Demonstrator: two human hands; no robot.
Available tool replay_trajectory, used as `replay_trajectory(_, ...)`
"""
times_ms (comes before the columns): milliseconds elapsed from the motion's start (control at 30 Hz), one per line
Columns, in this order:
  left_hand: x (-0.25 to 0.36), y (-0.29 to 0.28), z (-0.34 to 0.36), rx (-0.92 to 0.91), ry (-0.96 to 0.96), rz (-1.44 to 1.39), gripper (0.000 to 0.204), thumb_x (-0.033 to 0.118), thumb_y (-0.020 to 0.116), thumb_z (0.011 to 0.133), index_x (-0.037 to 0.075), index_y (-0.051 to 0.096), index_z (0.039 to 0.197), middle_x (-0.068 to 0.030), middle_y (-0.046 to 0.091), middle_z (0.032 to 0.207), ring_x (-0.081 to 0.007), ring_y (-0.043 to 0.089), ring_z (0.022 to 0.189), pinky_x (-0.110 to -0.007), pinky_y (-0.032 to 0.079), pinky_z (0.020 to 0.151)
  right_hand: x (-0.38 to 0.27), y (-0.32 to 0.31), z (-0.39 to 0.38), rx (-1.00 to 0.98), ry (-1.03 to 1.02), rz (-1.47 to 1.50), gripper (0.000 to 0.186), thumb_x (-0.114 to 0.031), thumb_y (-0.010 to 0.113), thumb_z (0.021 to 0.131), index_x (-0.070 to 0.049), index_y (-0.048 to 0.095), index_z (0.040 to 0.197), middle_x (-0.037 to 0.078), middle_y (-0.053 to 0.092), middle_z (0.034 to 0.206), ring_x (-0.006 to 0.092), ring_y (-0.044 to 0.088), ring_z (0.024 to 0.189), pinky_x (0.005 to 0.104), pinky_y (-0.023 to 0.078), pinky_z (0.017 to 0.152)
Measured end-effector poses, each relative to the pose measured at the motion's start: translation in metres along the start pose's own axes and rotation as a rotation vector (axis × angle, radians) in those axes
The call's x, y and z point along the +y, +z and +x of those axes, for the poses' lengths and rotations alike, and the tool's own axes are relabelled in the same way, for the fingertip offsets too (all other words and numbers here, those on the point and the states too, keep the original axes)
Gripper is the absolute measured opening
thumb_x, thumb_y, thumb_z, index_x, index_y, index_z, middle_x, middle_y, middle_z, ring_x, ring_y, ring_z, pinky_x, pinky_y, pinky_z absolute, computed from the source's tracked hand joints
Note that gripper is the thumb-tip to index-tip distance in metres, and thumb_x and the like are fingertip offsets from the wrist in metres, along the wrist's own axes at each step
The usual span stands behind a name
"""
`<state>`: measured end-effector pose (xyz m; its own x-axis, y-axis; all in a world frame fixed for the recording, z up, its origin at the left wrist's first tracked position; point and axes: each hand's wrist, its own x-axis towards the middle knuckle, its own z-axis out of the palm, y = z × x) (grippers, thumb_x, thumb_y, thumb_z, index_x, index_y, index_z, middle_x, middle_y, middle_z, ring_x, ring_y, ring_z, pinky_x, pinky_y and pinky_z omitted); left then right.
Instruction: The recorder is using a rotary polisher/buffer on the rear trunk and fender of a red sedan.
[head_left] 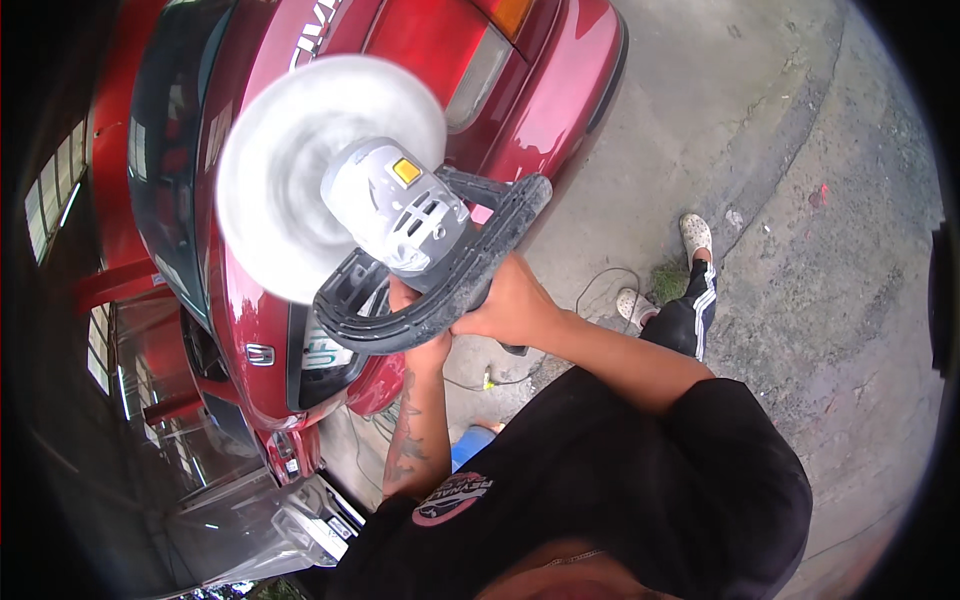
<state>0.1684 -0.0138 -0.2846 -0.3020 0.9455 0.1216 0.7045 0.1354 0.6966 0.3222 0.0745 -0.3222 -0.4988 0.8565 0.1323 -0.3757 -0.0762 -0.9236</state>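
Note:
Both my hands grip a polisher [395, 205] with a grey-white body, a yellow button and a black loop handle [440, 300]. Wrapped around its grip from below is my left hand [428, 350], its fingers partly hidden by the loop. On the right side, partly behind the loop, my right hand [515, 305] closes on the tool. The round white pad [275, 190] looks smeared, as if spinning. Behind it stands the rear of a red car [555, 100]; I cannot tell whether the pad touches the paint.
A red and clear tail light [480, 80] sits beside the pad, with a licence plate [325, 355] lower down. Two feet in pale clogs [697, 235] stand on the concrete floor [800, 200]. A thin cable [600, 272] runs along the ground. Something blue [470, 445] shows beside my left forearm.

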Motion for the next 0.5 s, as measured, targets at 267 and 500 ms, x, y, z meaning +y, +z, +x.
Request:
replay_trajectory(267,0.033,0.023,-0.019,0.025,-0.076,0.055,0.052,0.013,0.077,0.081,-0.007,0.055,0.123,-0.0176,0.064,0.118,-0.0222,0.060,0.111,-0.039,0.047,0.097,0.053,0.007,-0.032,-0.013,-0.008,0.263,0.069,-0.017,0.086,0.059,0.001,0.060,0.121,0.018,0.069,0.114,0.0303,0.066,0.107,0.0394,0.049,0.096)
replay_trajectory(500,0.041,0.105,0.039,-0.159,-0.331,-0.076,0.053,0.018,0.083,0.080,-0.007,0.056,0.117,-0.0171,0.072,0.100,-0.0211,0.069,0.088,-0.033,0.054,0.081,0.118,-0.027,-0.039,0.124,0.311,0.519,0.062,-0.016,0.080,0.073,0.000,0.052,0.126,0.010,0.062,0.117,0.0181,0.058,0.110,0.0352,0.047,0.097)
